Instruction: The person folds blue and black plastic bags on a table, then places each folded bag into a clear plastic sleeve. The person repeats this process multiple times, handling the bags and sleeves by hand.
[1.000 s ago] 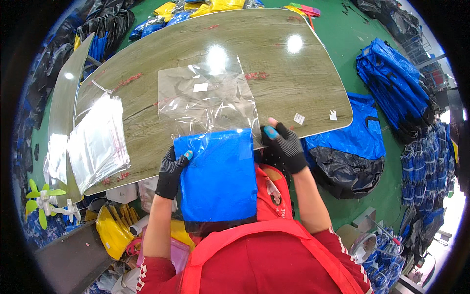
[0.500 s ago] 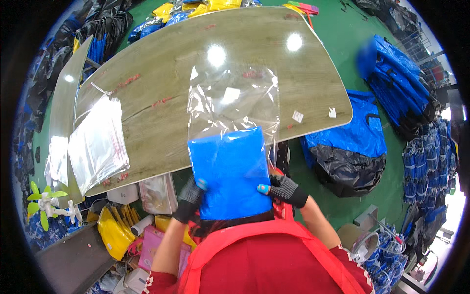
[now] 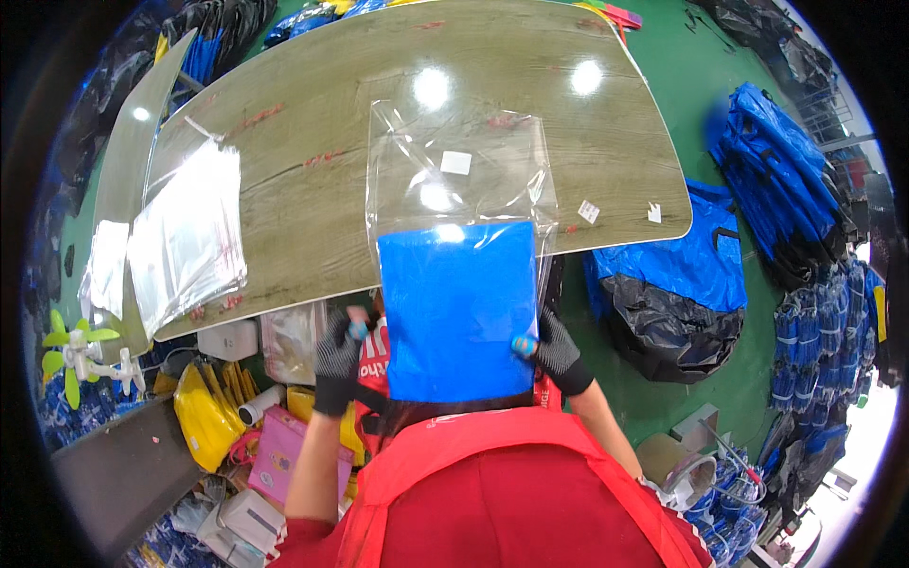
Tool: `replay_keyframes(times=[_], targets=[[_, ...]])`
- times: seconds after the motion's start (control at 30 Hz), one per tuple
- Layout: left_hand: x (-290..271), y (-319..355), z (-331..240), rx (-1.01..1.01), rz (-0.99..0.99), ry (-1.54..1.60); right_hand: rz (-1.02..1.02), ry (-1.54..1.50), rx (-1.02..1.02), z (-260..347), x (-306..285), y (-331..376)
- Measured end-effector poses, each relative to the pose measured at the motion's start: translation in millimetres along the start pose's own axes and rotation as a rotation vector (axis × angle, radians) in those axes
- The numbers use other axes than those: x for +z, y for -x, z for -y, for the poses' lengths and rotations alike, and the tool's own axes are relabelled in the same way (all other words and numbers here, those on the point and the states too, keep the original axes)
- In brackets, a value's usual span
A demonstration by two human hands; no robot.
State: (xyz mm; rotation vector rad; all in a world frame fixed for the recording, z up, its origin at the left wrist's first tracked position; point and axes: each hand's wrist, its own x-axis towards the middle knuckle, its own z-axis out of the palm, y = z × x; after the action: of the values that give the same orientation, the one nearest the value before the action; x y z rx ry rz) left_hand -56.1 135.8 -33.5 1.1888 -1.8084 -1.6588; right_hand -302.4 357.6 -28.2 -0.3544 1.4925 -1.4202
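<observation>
A flat, folded blue sheet-like item (image 3: 459,322) sits in the lower part of a clear plastic bag (image 3: 459,142), whose far part spreads over the table's near edge. Its near end lies against my body. My right hand (image 3: 561,355), in a dark grey dotted glove with bare fingertips, grips the right edge of the blue item, thumb on top and fingers underneath. My left hand (image 3: 338,360), gloved alike, is a little off the left edge. Its thumb and a finger point up, slightly blurred, and nothing shows between them.
The wood-patterned table (image 3: 303,208) carries a stack of clear bags (image 3: 194,227) at left and small white labels (image 3: 588,211). Blue and black bags (image 3: 672,284) stand on the green floor at right. A small green-bladed fan (image 3: 78,352), yellow folded items (image 3: 208,417) and a pink bag (image 3: 284,454) are lower left.
My left hand has come off the blue item's left edge and moved left. The blue item and clear bag have shifted slightly, and the view has tilted a little. My right hand keeps its hold.
</observation>
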Motion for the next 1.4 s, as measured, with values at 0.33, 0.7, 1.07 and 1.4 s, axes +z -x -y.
replay_keyframes(times=[0.33, 0.7, 1.07, 1.4], targets=[[18, 31, 13, -0.174, 0.619, 0.236, -0.027, 0.107, -0.012, -21, 22, 25], [30, 23, -7, -0.129, 0.427, 0.043, 0.017, 0.116, 0.092, 22, 28, 47], [8, -18, -71, -0.192, 0.388, 0.609, 0.39, 0.167, 0.135, 35, 8, 30], [21, 4, -46, -0.544, 0.371, 0.704, 0.288, 0.236, -0.008, 60, 18, 7]])
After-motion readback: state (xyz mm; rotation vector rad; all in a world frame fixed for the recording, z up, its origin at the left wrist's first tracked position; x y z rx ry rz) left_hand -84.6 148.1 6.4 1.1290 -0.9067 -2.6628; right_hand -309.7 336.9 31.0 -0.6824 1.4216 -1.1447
